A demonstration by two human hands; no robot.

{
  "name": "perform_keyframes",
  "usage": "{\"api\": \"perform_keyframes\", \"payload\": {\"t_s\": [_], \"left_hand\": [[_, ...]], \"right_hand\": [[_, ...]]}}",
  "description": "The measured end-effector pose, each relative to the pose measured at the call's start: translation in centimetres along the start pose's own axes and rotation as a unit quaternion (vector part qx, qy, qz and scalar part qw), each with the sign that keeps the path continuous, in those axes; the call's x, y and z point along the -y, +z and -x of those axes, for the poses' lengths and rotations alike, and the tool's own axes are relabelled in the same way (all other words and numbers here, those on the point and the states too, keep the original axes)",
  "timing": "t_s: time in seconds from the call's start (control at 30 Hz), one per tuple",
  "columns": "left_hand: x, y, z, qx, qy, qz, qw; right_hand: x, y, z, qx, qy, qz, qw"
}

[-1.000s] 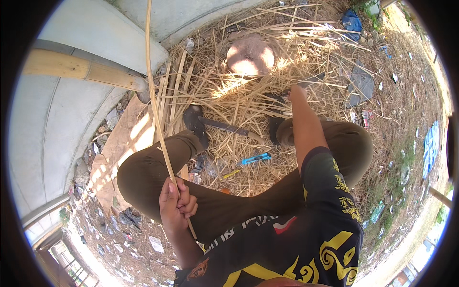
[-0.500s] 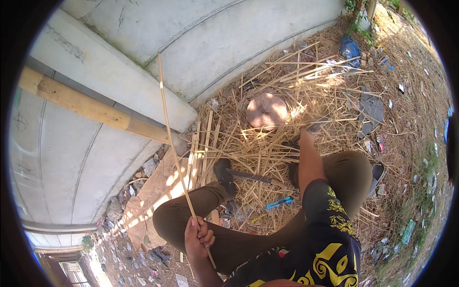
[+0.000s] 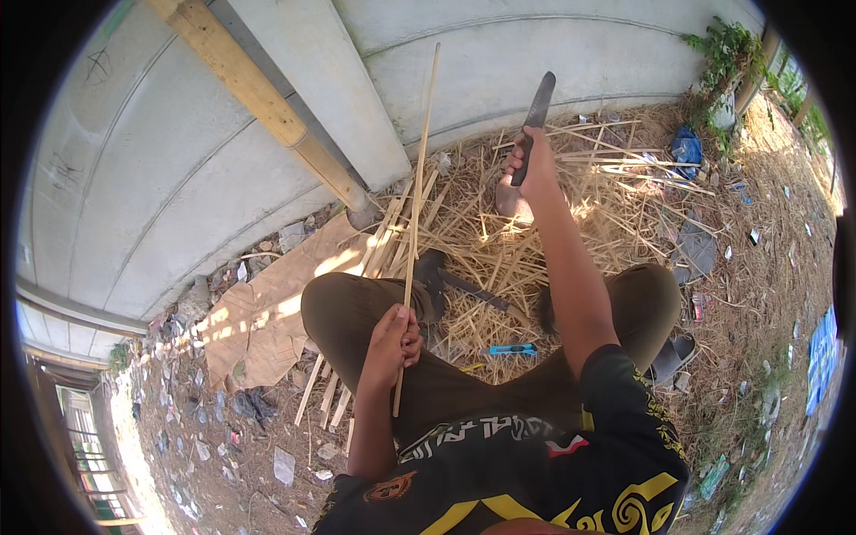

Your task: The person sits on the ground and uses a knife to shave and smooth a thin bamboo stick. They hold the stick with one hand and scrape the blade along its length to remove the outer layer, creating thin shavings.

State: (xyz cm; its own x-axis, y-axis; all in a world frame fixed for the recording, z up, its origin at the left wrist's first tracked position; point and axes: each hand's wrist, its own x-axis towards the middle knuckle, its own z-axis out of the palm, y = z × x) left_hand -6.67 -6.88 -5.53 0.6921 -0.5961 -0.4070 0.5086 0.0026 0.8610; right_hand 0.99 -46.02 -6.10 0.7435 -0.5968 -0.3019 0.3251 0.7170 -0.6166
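Note:
My left hand (image 3: 390,346) is closed around a long, thin bamboo strip (image 3: 422,160), which stands nearly upright past my left knee toward the wall. In my raised right hand (image 3: 535,174) is a knife (image 3: 540,102), its dark blade pointing away from me. The blade is well apart from the strip. Partly hidden behind that hand sits a round, reddish-brown block (image 3: 514,203). Between my bent legs lie a long dark blade with a wooden handle (image 3: 481,294) and a blue box cutter (image 3: 513,349).
Shavings and split strips (image 3: 615,160) cover the ground ahead. More bamboo slats (image 3: 383,236) lie by my left knee beside flattened cardboard (image 3: 259,312). A concrete wall (image 3: 464,45) with a leaning bamboo pole (image 3: 259,98) stands in front. A blue plastic bag (image 3: 686,147) lies at the far right.
My right hand has risen from the shavings near my right foot, lifting the knife forward. The strip in my left hand has swung rightward and stands straighter. My view has also shifted.

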Motion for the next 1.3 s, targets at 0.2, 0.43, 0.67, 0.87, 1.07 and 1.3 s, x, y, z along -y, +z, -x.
{"api": "perform_keyframes", "payload": {"t_s": [0.2, 0.43, 0.67, 0.87, 1.07, 1.3], "left_hand": [[2.1, 1.5, 0.2, 0.049, -0.046, 0.103, 0.992], [5.0, 1.7, 0.6, 0.003, 0.013, 0.113, 0.994], [5.2, 1.5, 1.1, 0.052, 0.023, 0.115, 0.992], [4.8, 2.8, 0.3, 0.062, 0.034, 0.069, 0.995], [5.2, 1.8, 0.5, 0.065, 0.009, 0.031, 0.997], [5.1, 1.7, 0.3, 0.073, 0.027, 0.044, 0.996]], "right_hand": [[-2.2, 4.0, 13.4, 0.306, 0.026, 0.372, 0.876], [-8.2, -4.3, 22.7, 0.281, -0.143, 0.719, 0.619], [-9.5, -6.8, 21.6, 0.248, -0.251, 0.779, 0.518], [-5.5, -6.1, 17.1, 0.179, -0.274, 0.823, 0.464], [-6.8, -5.9, 18.1, 0.164, -0.229, 0.825, 0.49], [-8.5, -6.7, 17.0, 0.229, -0.113, 0.717, 0.649]]}}
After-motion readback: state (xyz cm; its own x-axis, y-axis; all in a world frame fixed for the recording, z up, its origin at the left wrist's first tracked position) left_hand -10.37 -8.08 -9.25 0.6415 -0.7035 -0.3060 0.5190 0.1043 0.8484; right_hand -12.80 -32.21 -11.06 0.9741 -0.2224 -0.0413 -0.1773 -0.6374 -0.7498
